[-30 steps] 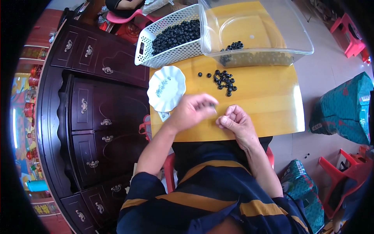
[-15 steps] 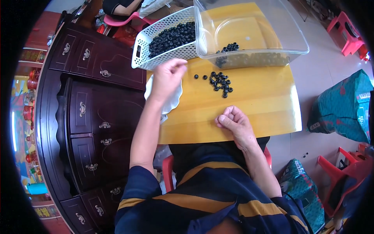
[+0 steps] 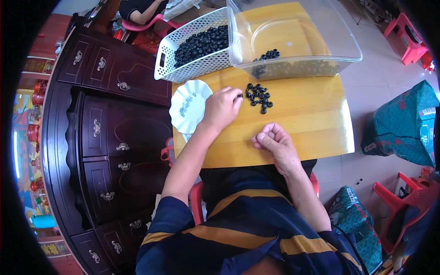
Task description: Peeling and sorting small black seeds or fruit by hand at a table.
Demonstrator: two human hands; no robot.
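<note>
Ctr frame: L hand (image 3: 223,108), fingers bent at blk bead (image 3: 240,96), gap/grip unclear; R hand (image 3: 278,145), lower, curled closed, contents hidden.

At the left, a dark cabinet (image 3: 151,114) is fitted with metal handles (image 3: 123,86); at the right, teal bags (image 3: 401,126) and red stools (image 3: 415,49) are set on the floor (image 3: 364,98).

On the surface (image 3: 311,119) before us, we see the plate (image 3: 201,87) at left and a pile of beads (image 3: 259,95) to its right. Behind these stand the basket (image 3: 201,64), left, and the tub (image 3: 311,58), right, beads inside both. Our left grip (image 3: 221,106) is between plate and pile; our right grip (image 3: 279,144) is nearer us. A cabinet (image 3: 114,114) stands left of the surface, a bag (image 3: 403,123) right.
</note>
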